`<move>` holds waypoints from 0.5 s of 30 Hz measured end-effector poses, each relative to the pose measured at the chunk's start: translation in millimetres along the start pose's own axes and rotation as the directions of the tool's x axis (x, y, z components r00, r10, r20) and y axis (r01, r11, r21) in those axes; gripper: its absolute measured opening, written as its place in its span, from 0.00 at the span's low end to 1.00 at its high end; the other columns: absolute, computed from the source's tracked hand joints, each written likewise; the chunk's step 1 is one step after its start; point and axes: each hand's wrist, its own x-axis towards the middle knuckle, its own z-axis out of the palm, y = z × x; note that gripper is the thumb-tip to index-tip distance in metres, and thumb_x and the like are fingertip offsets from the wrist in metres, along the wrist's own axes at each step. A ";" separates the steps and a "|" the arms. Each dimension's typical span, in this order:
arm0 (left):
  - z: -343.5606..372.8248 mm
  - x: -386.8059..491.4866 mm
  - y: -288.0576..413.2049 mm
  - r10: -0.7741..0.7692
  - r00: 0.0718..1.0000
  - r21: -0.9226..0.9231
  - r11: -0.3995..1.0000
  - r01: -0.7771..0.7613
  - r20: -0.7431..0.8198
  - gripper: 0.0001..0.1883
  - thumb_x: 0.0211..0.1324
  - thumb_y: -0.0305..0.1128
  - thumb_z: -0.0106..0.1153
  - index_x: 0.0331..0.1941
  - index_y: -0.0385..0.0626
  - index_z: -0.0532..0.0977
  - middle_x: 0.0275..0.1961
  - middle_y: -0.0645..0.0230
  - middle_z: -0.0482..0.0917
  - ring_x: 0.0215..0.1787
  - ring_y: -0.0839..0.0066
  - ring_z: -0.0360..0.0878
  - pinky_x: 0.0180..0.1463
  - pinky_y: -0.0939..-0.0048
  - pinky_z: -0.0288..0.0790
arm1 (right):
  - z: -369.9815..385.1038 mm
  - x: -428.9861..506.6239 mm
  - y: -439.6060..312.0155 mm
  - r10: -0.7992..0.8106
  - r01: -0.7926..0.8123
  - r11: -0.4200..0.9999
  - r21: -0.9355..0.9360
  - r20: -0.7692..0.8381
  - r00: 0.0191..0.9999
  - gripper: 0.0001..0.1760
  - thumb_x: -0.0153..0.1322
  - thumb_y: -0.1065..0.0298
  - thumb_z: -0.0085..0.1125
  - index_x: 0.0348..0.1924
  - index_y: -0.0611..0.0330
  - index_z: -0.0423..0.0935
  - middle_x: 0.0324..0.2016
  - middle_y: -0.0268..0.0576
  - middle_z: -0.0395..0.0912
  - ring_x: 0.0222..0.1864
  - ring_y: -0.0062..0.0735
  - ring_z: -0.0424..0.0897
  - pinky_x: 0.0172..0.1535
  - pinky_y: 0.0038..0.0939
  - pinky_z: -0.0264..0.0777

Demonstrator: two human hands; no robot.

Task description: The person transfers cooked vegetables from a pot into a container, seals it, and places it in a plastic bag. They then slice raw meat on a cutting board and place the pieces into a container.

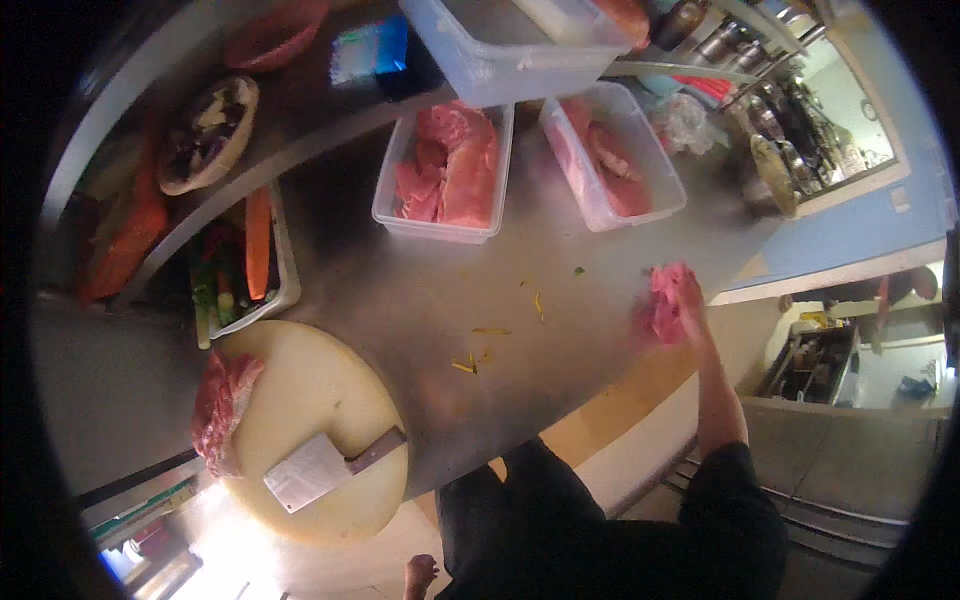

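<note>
My right hand (688, 300) presses a crumpled pink cloth (664, 319) onto the right end of the metal worktop (420, 300). Both are blurred. Low beside my body hangs my left hand (421, 574), its fingers curled and nothing visible in it. A cleaver (307, 474) with a dark handle lies flat on a round cutting board (322, 382) to the left. Raw meat (221, 420) rests at that board's far left edge. Thin yellow scraps (491, 331) and a green bit (579, 271) are scattered across the worktop.
Two plastic tubs of raw meat, a left one (439, 231) and a right one (637, 220), stand at the back. A metal shelf (315, 139) overhangs them, carrying another plastic tub (525, 71) and a bowl (225, 161). A vegetable tray (289, 277) sits behind the board.
</note>
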 end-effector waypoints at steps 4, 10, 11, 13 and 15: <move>-13.2 -16.4 78.8 -0.027 0.968 -0.119 0.993 -0.004 -0.250 0.08 0.59 0.27 0.56 0.41 0.42 0.80 0.44 0.56 0.84 0.48 0.61 0.83 0.50 0.62 0.77 | 101.2 49.8 -27.1 -0.064 0.016 0.958 -0.285 -0.159 0.985 0.21 0.73 0.67 0.54 0.58 0.66 0.71 0.52 0.56 0.75 0.56 0.62 0.71 0.62 0.53 0.65; -2.9 -19.2 246.5 0.168 0.974 -0.757 0.614 -0.224 -0.153 0.23 0.75 0.47 0.46 0.57 0.38 0.72 0.59 0.53 0.79 0.58 0.62 0.80 0.62 0.61 0.73 | 170.3 97.9 -170.7 -0.180 0.182 0.979 0.097 -0.028 0.983 0.20 0.71 0.70 0.55 0.56 0.63 0.73 0.53 0.54 0.75 0.55 0.61 0.71 0.60 0.55 0.63; -5.9 -13.2 261.8 0.197 0.975 -0.867 0.463 -0.184 -0.102 0.26 0.75 0.49 0.43 0.60 0.37 0.71 0.63 0.50 0.76 0.63 0.55 0.76 0.68 0.56 0.68 | 180.4 99.3 -195.2 -0.276 0.276 0.960 0.055 -0.002 0.961 0.17 0.69 0.72 0.56 0.52 0.61 0.74 0.50 0.51 0.76 0.55 0.58 0.72 0.61 0.54 0.62; -8.9 -0.9 283.3 0.299 0.953 -0.965 0.259 -0.038 0.043 0.28 0.75 0.50 0.37 0.62 0.37 0.71 0.66 0.49 0.74 0.67 0.51 0.71 0.73 0.50 0.61 | 193.8 84.3 -237.0 -0.335 0.316 0.926 0.208 0.062 0.940 0.18 0.69 0.75 0.55 0.53 0.63 0.76 0.49 0.51 0.77 0.55 0.58 0.71 0.62 0.56 0.61; -11.5 9.7 300.0 0.465 0.880 -0.991 0.125 0.042 0.096 0.29 0.75 0.50 0.37 0.63 0.37 0.71 0.67 0.50 0.73 0.70 0.53 0.68 0.75 0.51 0.57 | 207.3 53.1 -276.5 -0.415 0.384 0.900 0.204 0.139 0.899 0.14 0.67 0.73 0.58 0.47 0.58 0.74 0.47 0.45 0.76 0.55 0.54 0.72 0.62 0.55 0.61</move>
